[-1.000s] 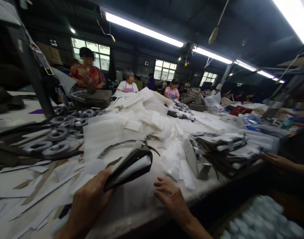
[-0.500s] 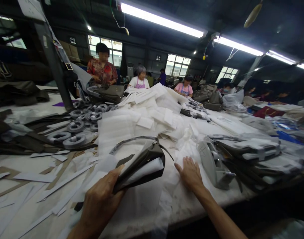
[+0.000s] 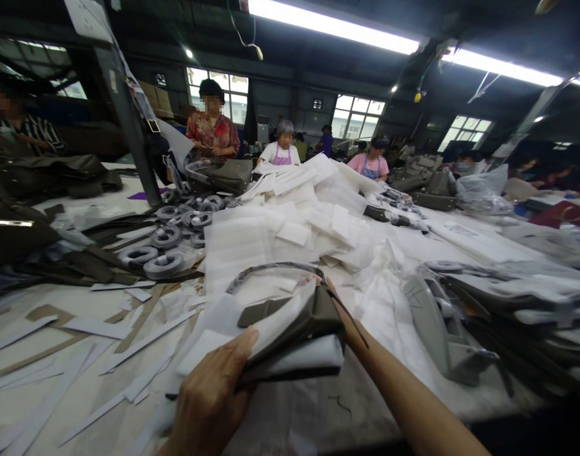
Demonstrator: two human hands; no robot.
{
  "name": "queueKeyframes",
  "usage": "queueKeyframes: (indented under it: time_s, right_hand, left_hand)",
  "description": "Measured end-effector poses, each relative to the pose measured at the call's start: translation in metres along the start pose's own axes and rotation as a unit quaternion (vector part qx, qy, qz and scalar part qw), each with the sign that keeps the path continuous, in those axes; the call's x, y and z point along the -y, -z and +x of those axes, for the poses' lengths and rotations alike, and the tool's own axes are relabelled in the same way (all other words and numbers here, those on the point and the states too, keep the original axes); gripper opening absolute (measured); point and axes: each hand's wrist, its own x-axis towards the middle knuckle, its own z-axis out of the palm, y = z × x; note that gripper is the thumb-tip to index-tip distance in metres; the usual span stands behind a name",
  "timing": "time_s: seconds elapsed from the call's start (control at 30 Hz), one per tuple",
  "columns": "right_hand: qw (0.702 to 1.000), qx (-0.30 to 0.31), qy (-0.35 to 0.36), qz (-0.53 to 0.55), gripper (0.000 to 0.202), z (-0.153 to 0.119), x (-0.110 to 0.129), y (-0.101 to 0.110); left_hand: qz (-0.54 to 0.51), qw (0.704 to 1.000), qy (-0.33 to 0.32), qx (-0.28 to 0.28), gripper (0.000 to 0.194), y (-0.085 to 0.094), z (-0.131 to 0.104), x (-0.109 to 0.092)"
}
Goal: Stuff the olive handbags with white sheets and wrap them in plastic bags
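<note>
In front of me is a dark olive handbag [image 3: 313, 316], tilted on its side, with a curved handle [image 3: 270, 268] in clear wrap. White foam sheet [image 3: 290, 307] lies along its upper side, and more white padding shows at its lower edge. My left hand [image 3: 218, 383] is closed on the bag's left end, thumb on top. Behind the right end of the bag is my right hand [image 3: 343, 311], close to the handle's base. Its fingers are mostly hidden there. A thin dark strap [image 3: 351, 313] hangs across my right wrist.
A heap of white foam sheets [image 3: 294, 221] rises behind the bag. Wrapped coiled straps [image 3: 163, 265] and paper strips [image 3: 142, 354] lie left. To the right are a grey tape dispenser [image 3: 432, 329] and stacked olive bag pieces [image 3: 518, 329]. Several co-workers [image 3: 213, 130] sit or stand beyond.
My right hand has moved from the white sheets on the table to behind the bag's right end. White foam now shows along the bag's upper side. The view has shifted left.
</note>
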Motion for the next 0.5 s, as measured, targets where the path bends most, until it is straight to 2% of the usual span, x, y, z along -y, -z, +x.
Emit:
queueKeyframes:
  time_s: [0.07,0.13,0.2,0.27,0.37,0.5]
  right_hand:
    - [0.999,-0.027,-0.046,0.002,0.037,0.004,-0.023,0.011]
    - [0.994,-0.057,-0.094,0.005,0.038,-0.001,-0.041,0.029]
    - [0.987,-0.081,-0.135,0.012,0.038,-0.009,-0.050,0.050]
    - [0.981,-0.091,-0.169,0.023,0.038,-0.014,-0.050,0.070]
    - [0.977,-0.063,-0.198,0.050,0.037,-0.009,-0.036,0.088]
    - [0.966,0.025,-0.246,0.073,0.035,0.007,-0.028,0.091]
  left_hand:
    - [0.003,0.999,-0.042,0.004,0.047,-0.012,-0.011,-0.009]
    - [0.022,0.996,-0.084,-0.019,0.050,-0.028,-0.024,-0.020]
    - [0.049,0.992,-0.109,-0.045,0.046,-0.045,-0.034,-0.030]
    - [0.065,0.990,-0.115,-0.039,0.042,-0.057,-0.040,-0.037]
    - [0.070,0.990,-0.123,-0.017,0.042,-0.065,-0.035,-0.039]
    - [0.055,0.988,-0.140,-0.018,0.040,-0.055,-0.014,-0.031]
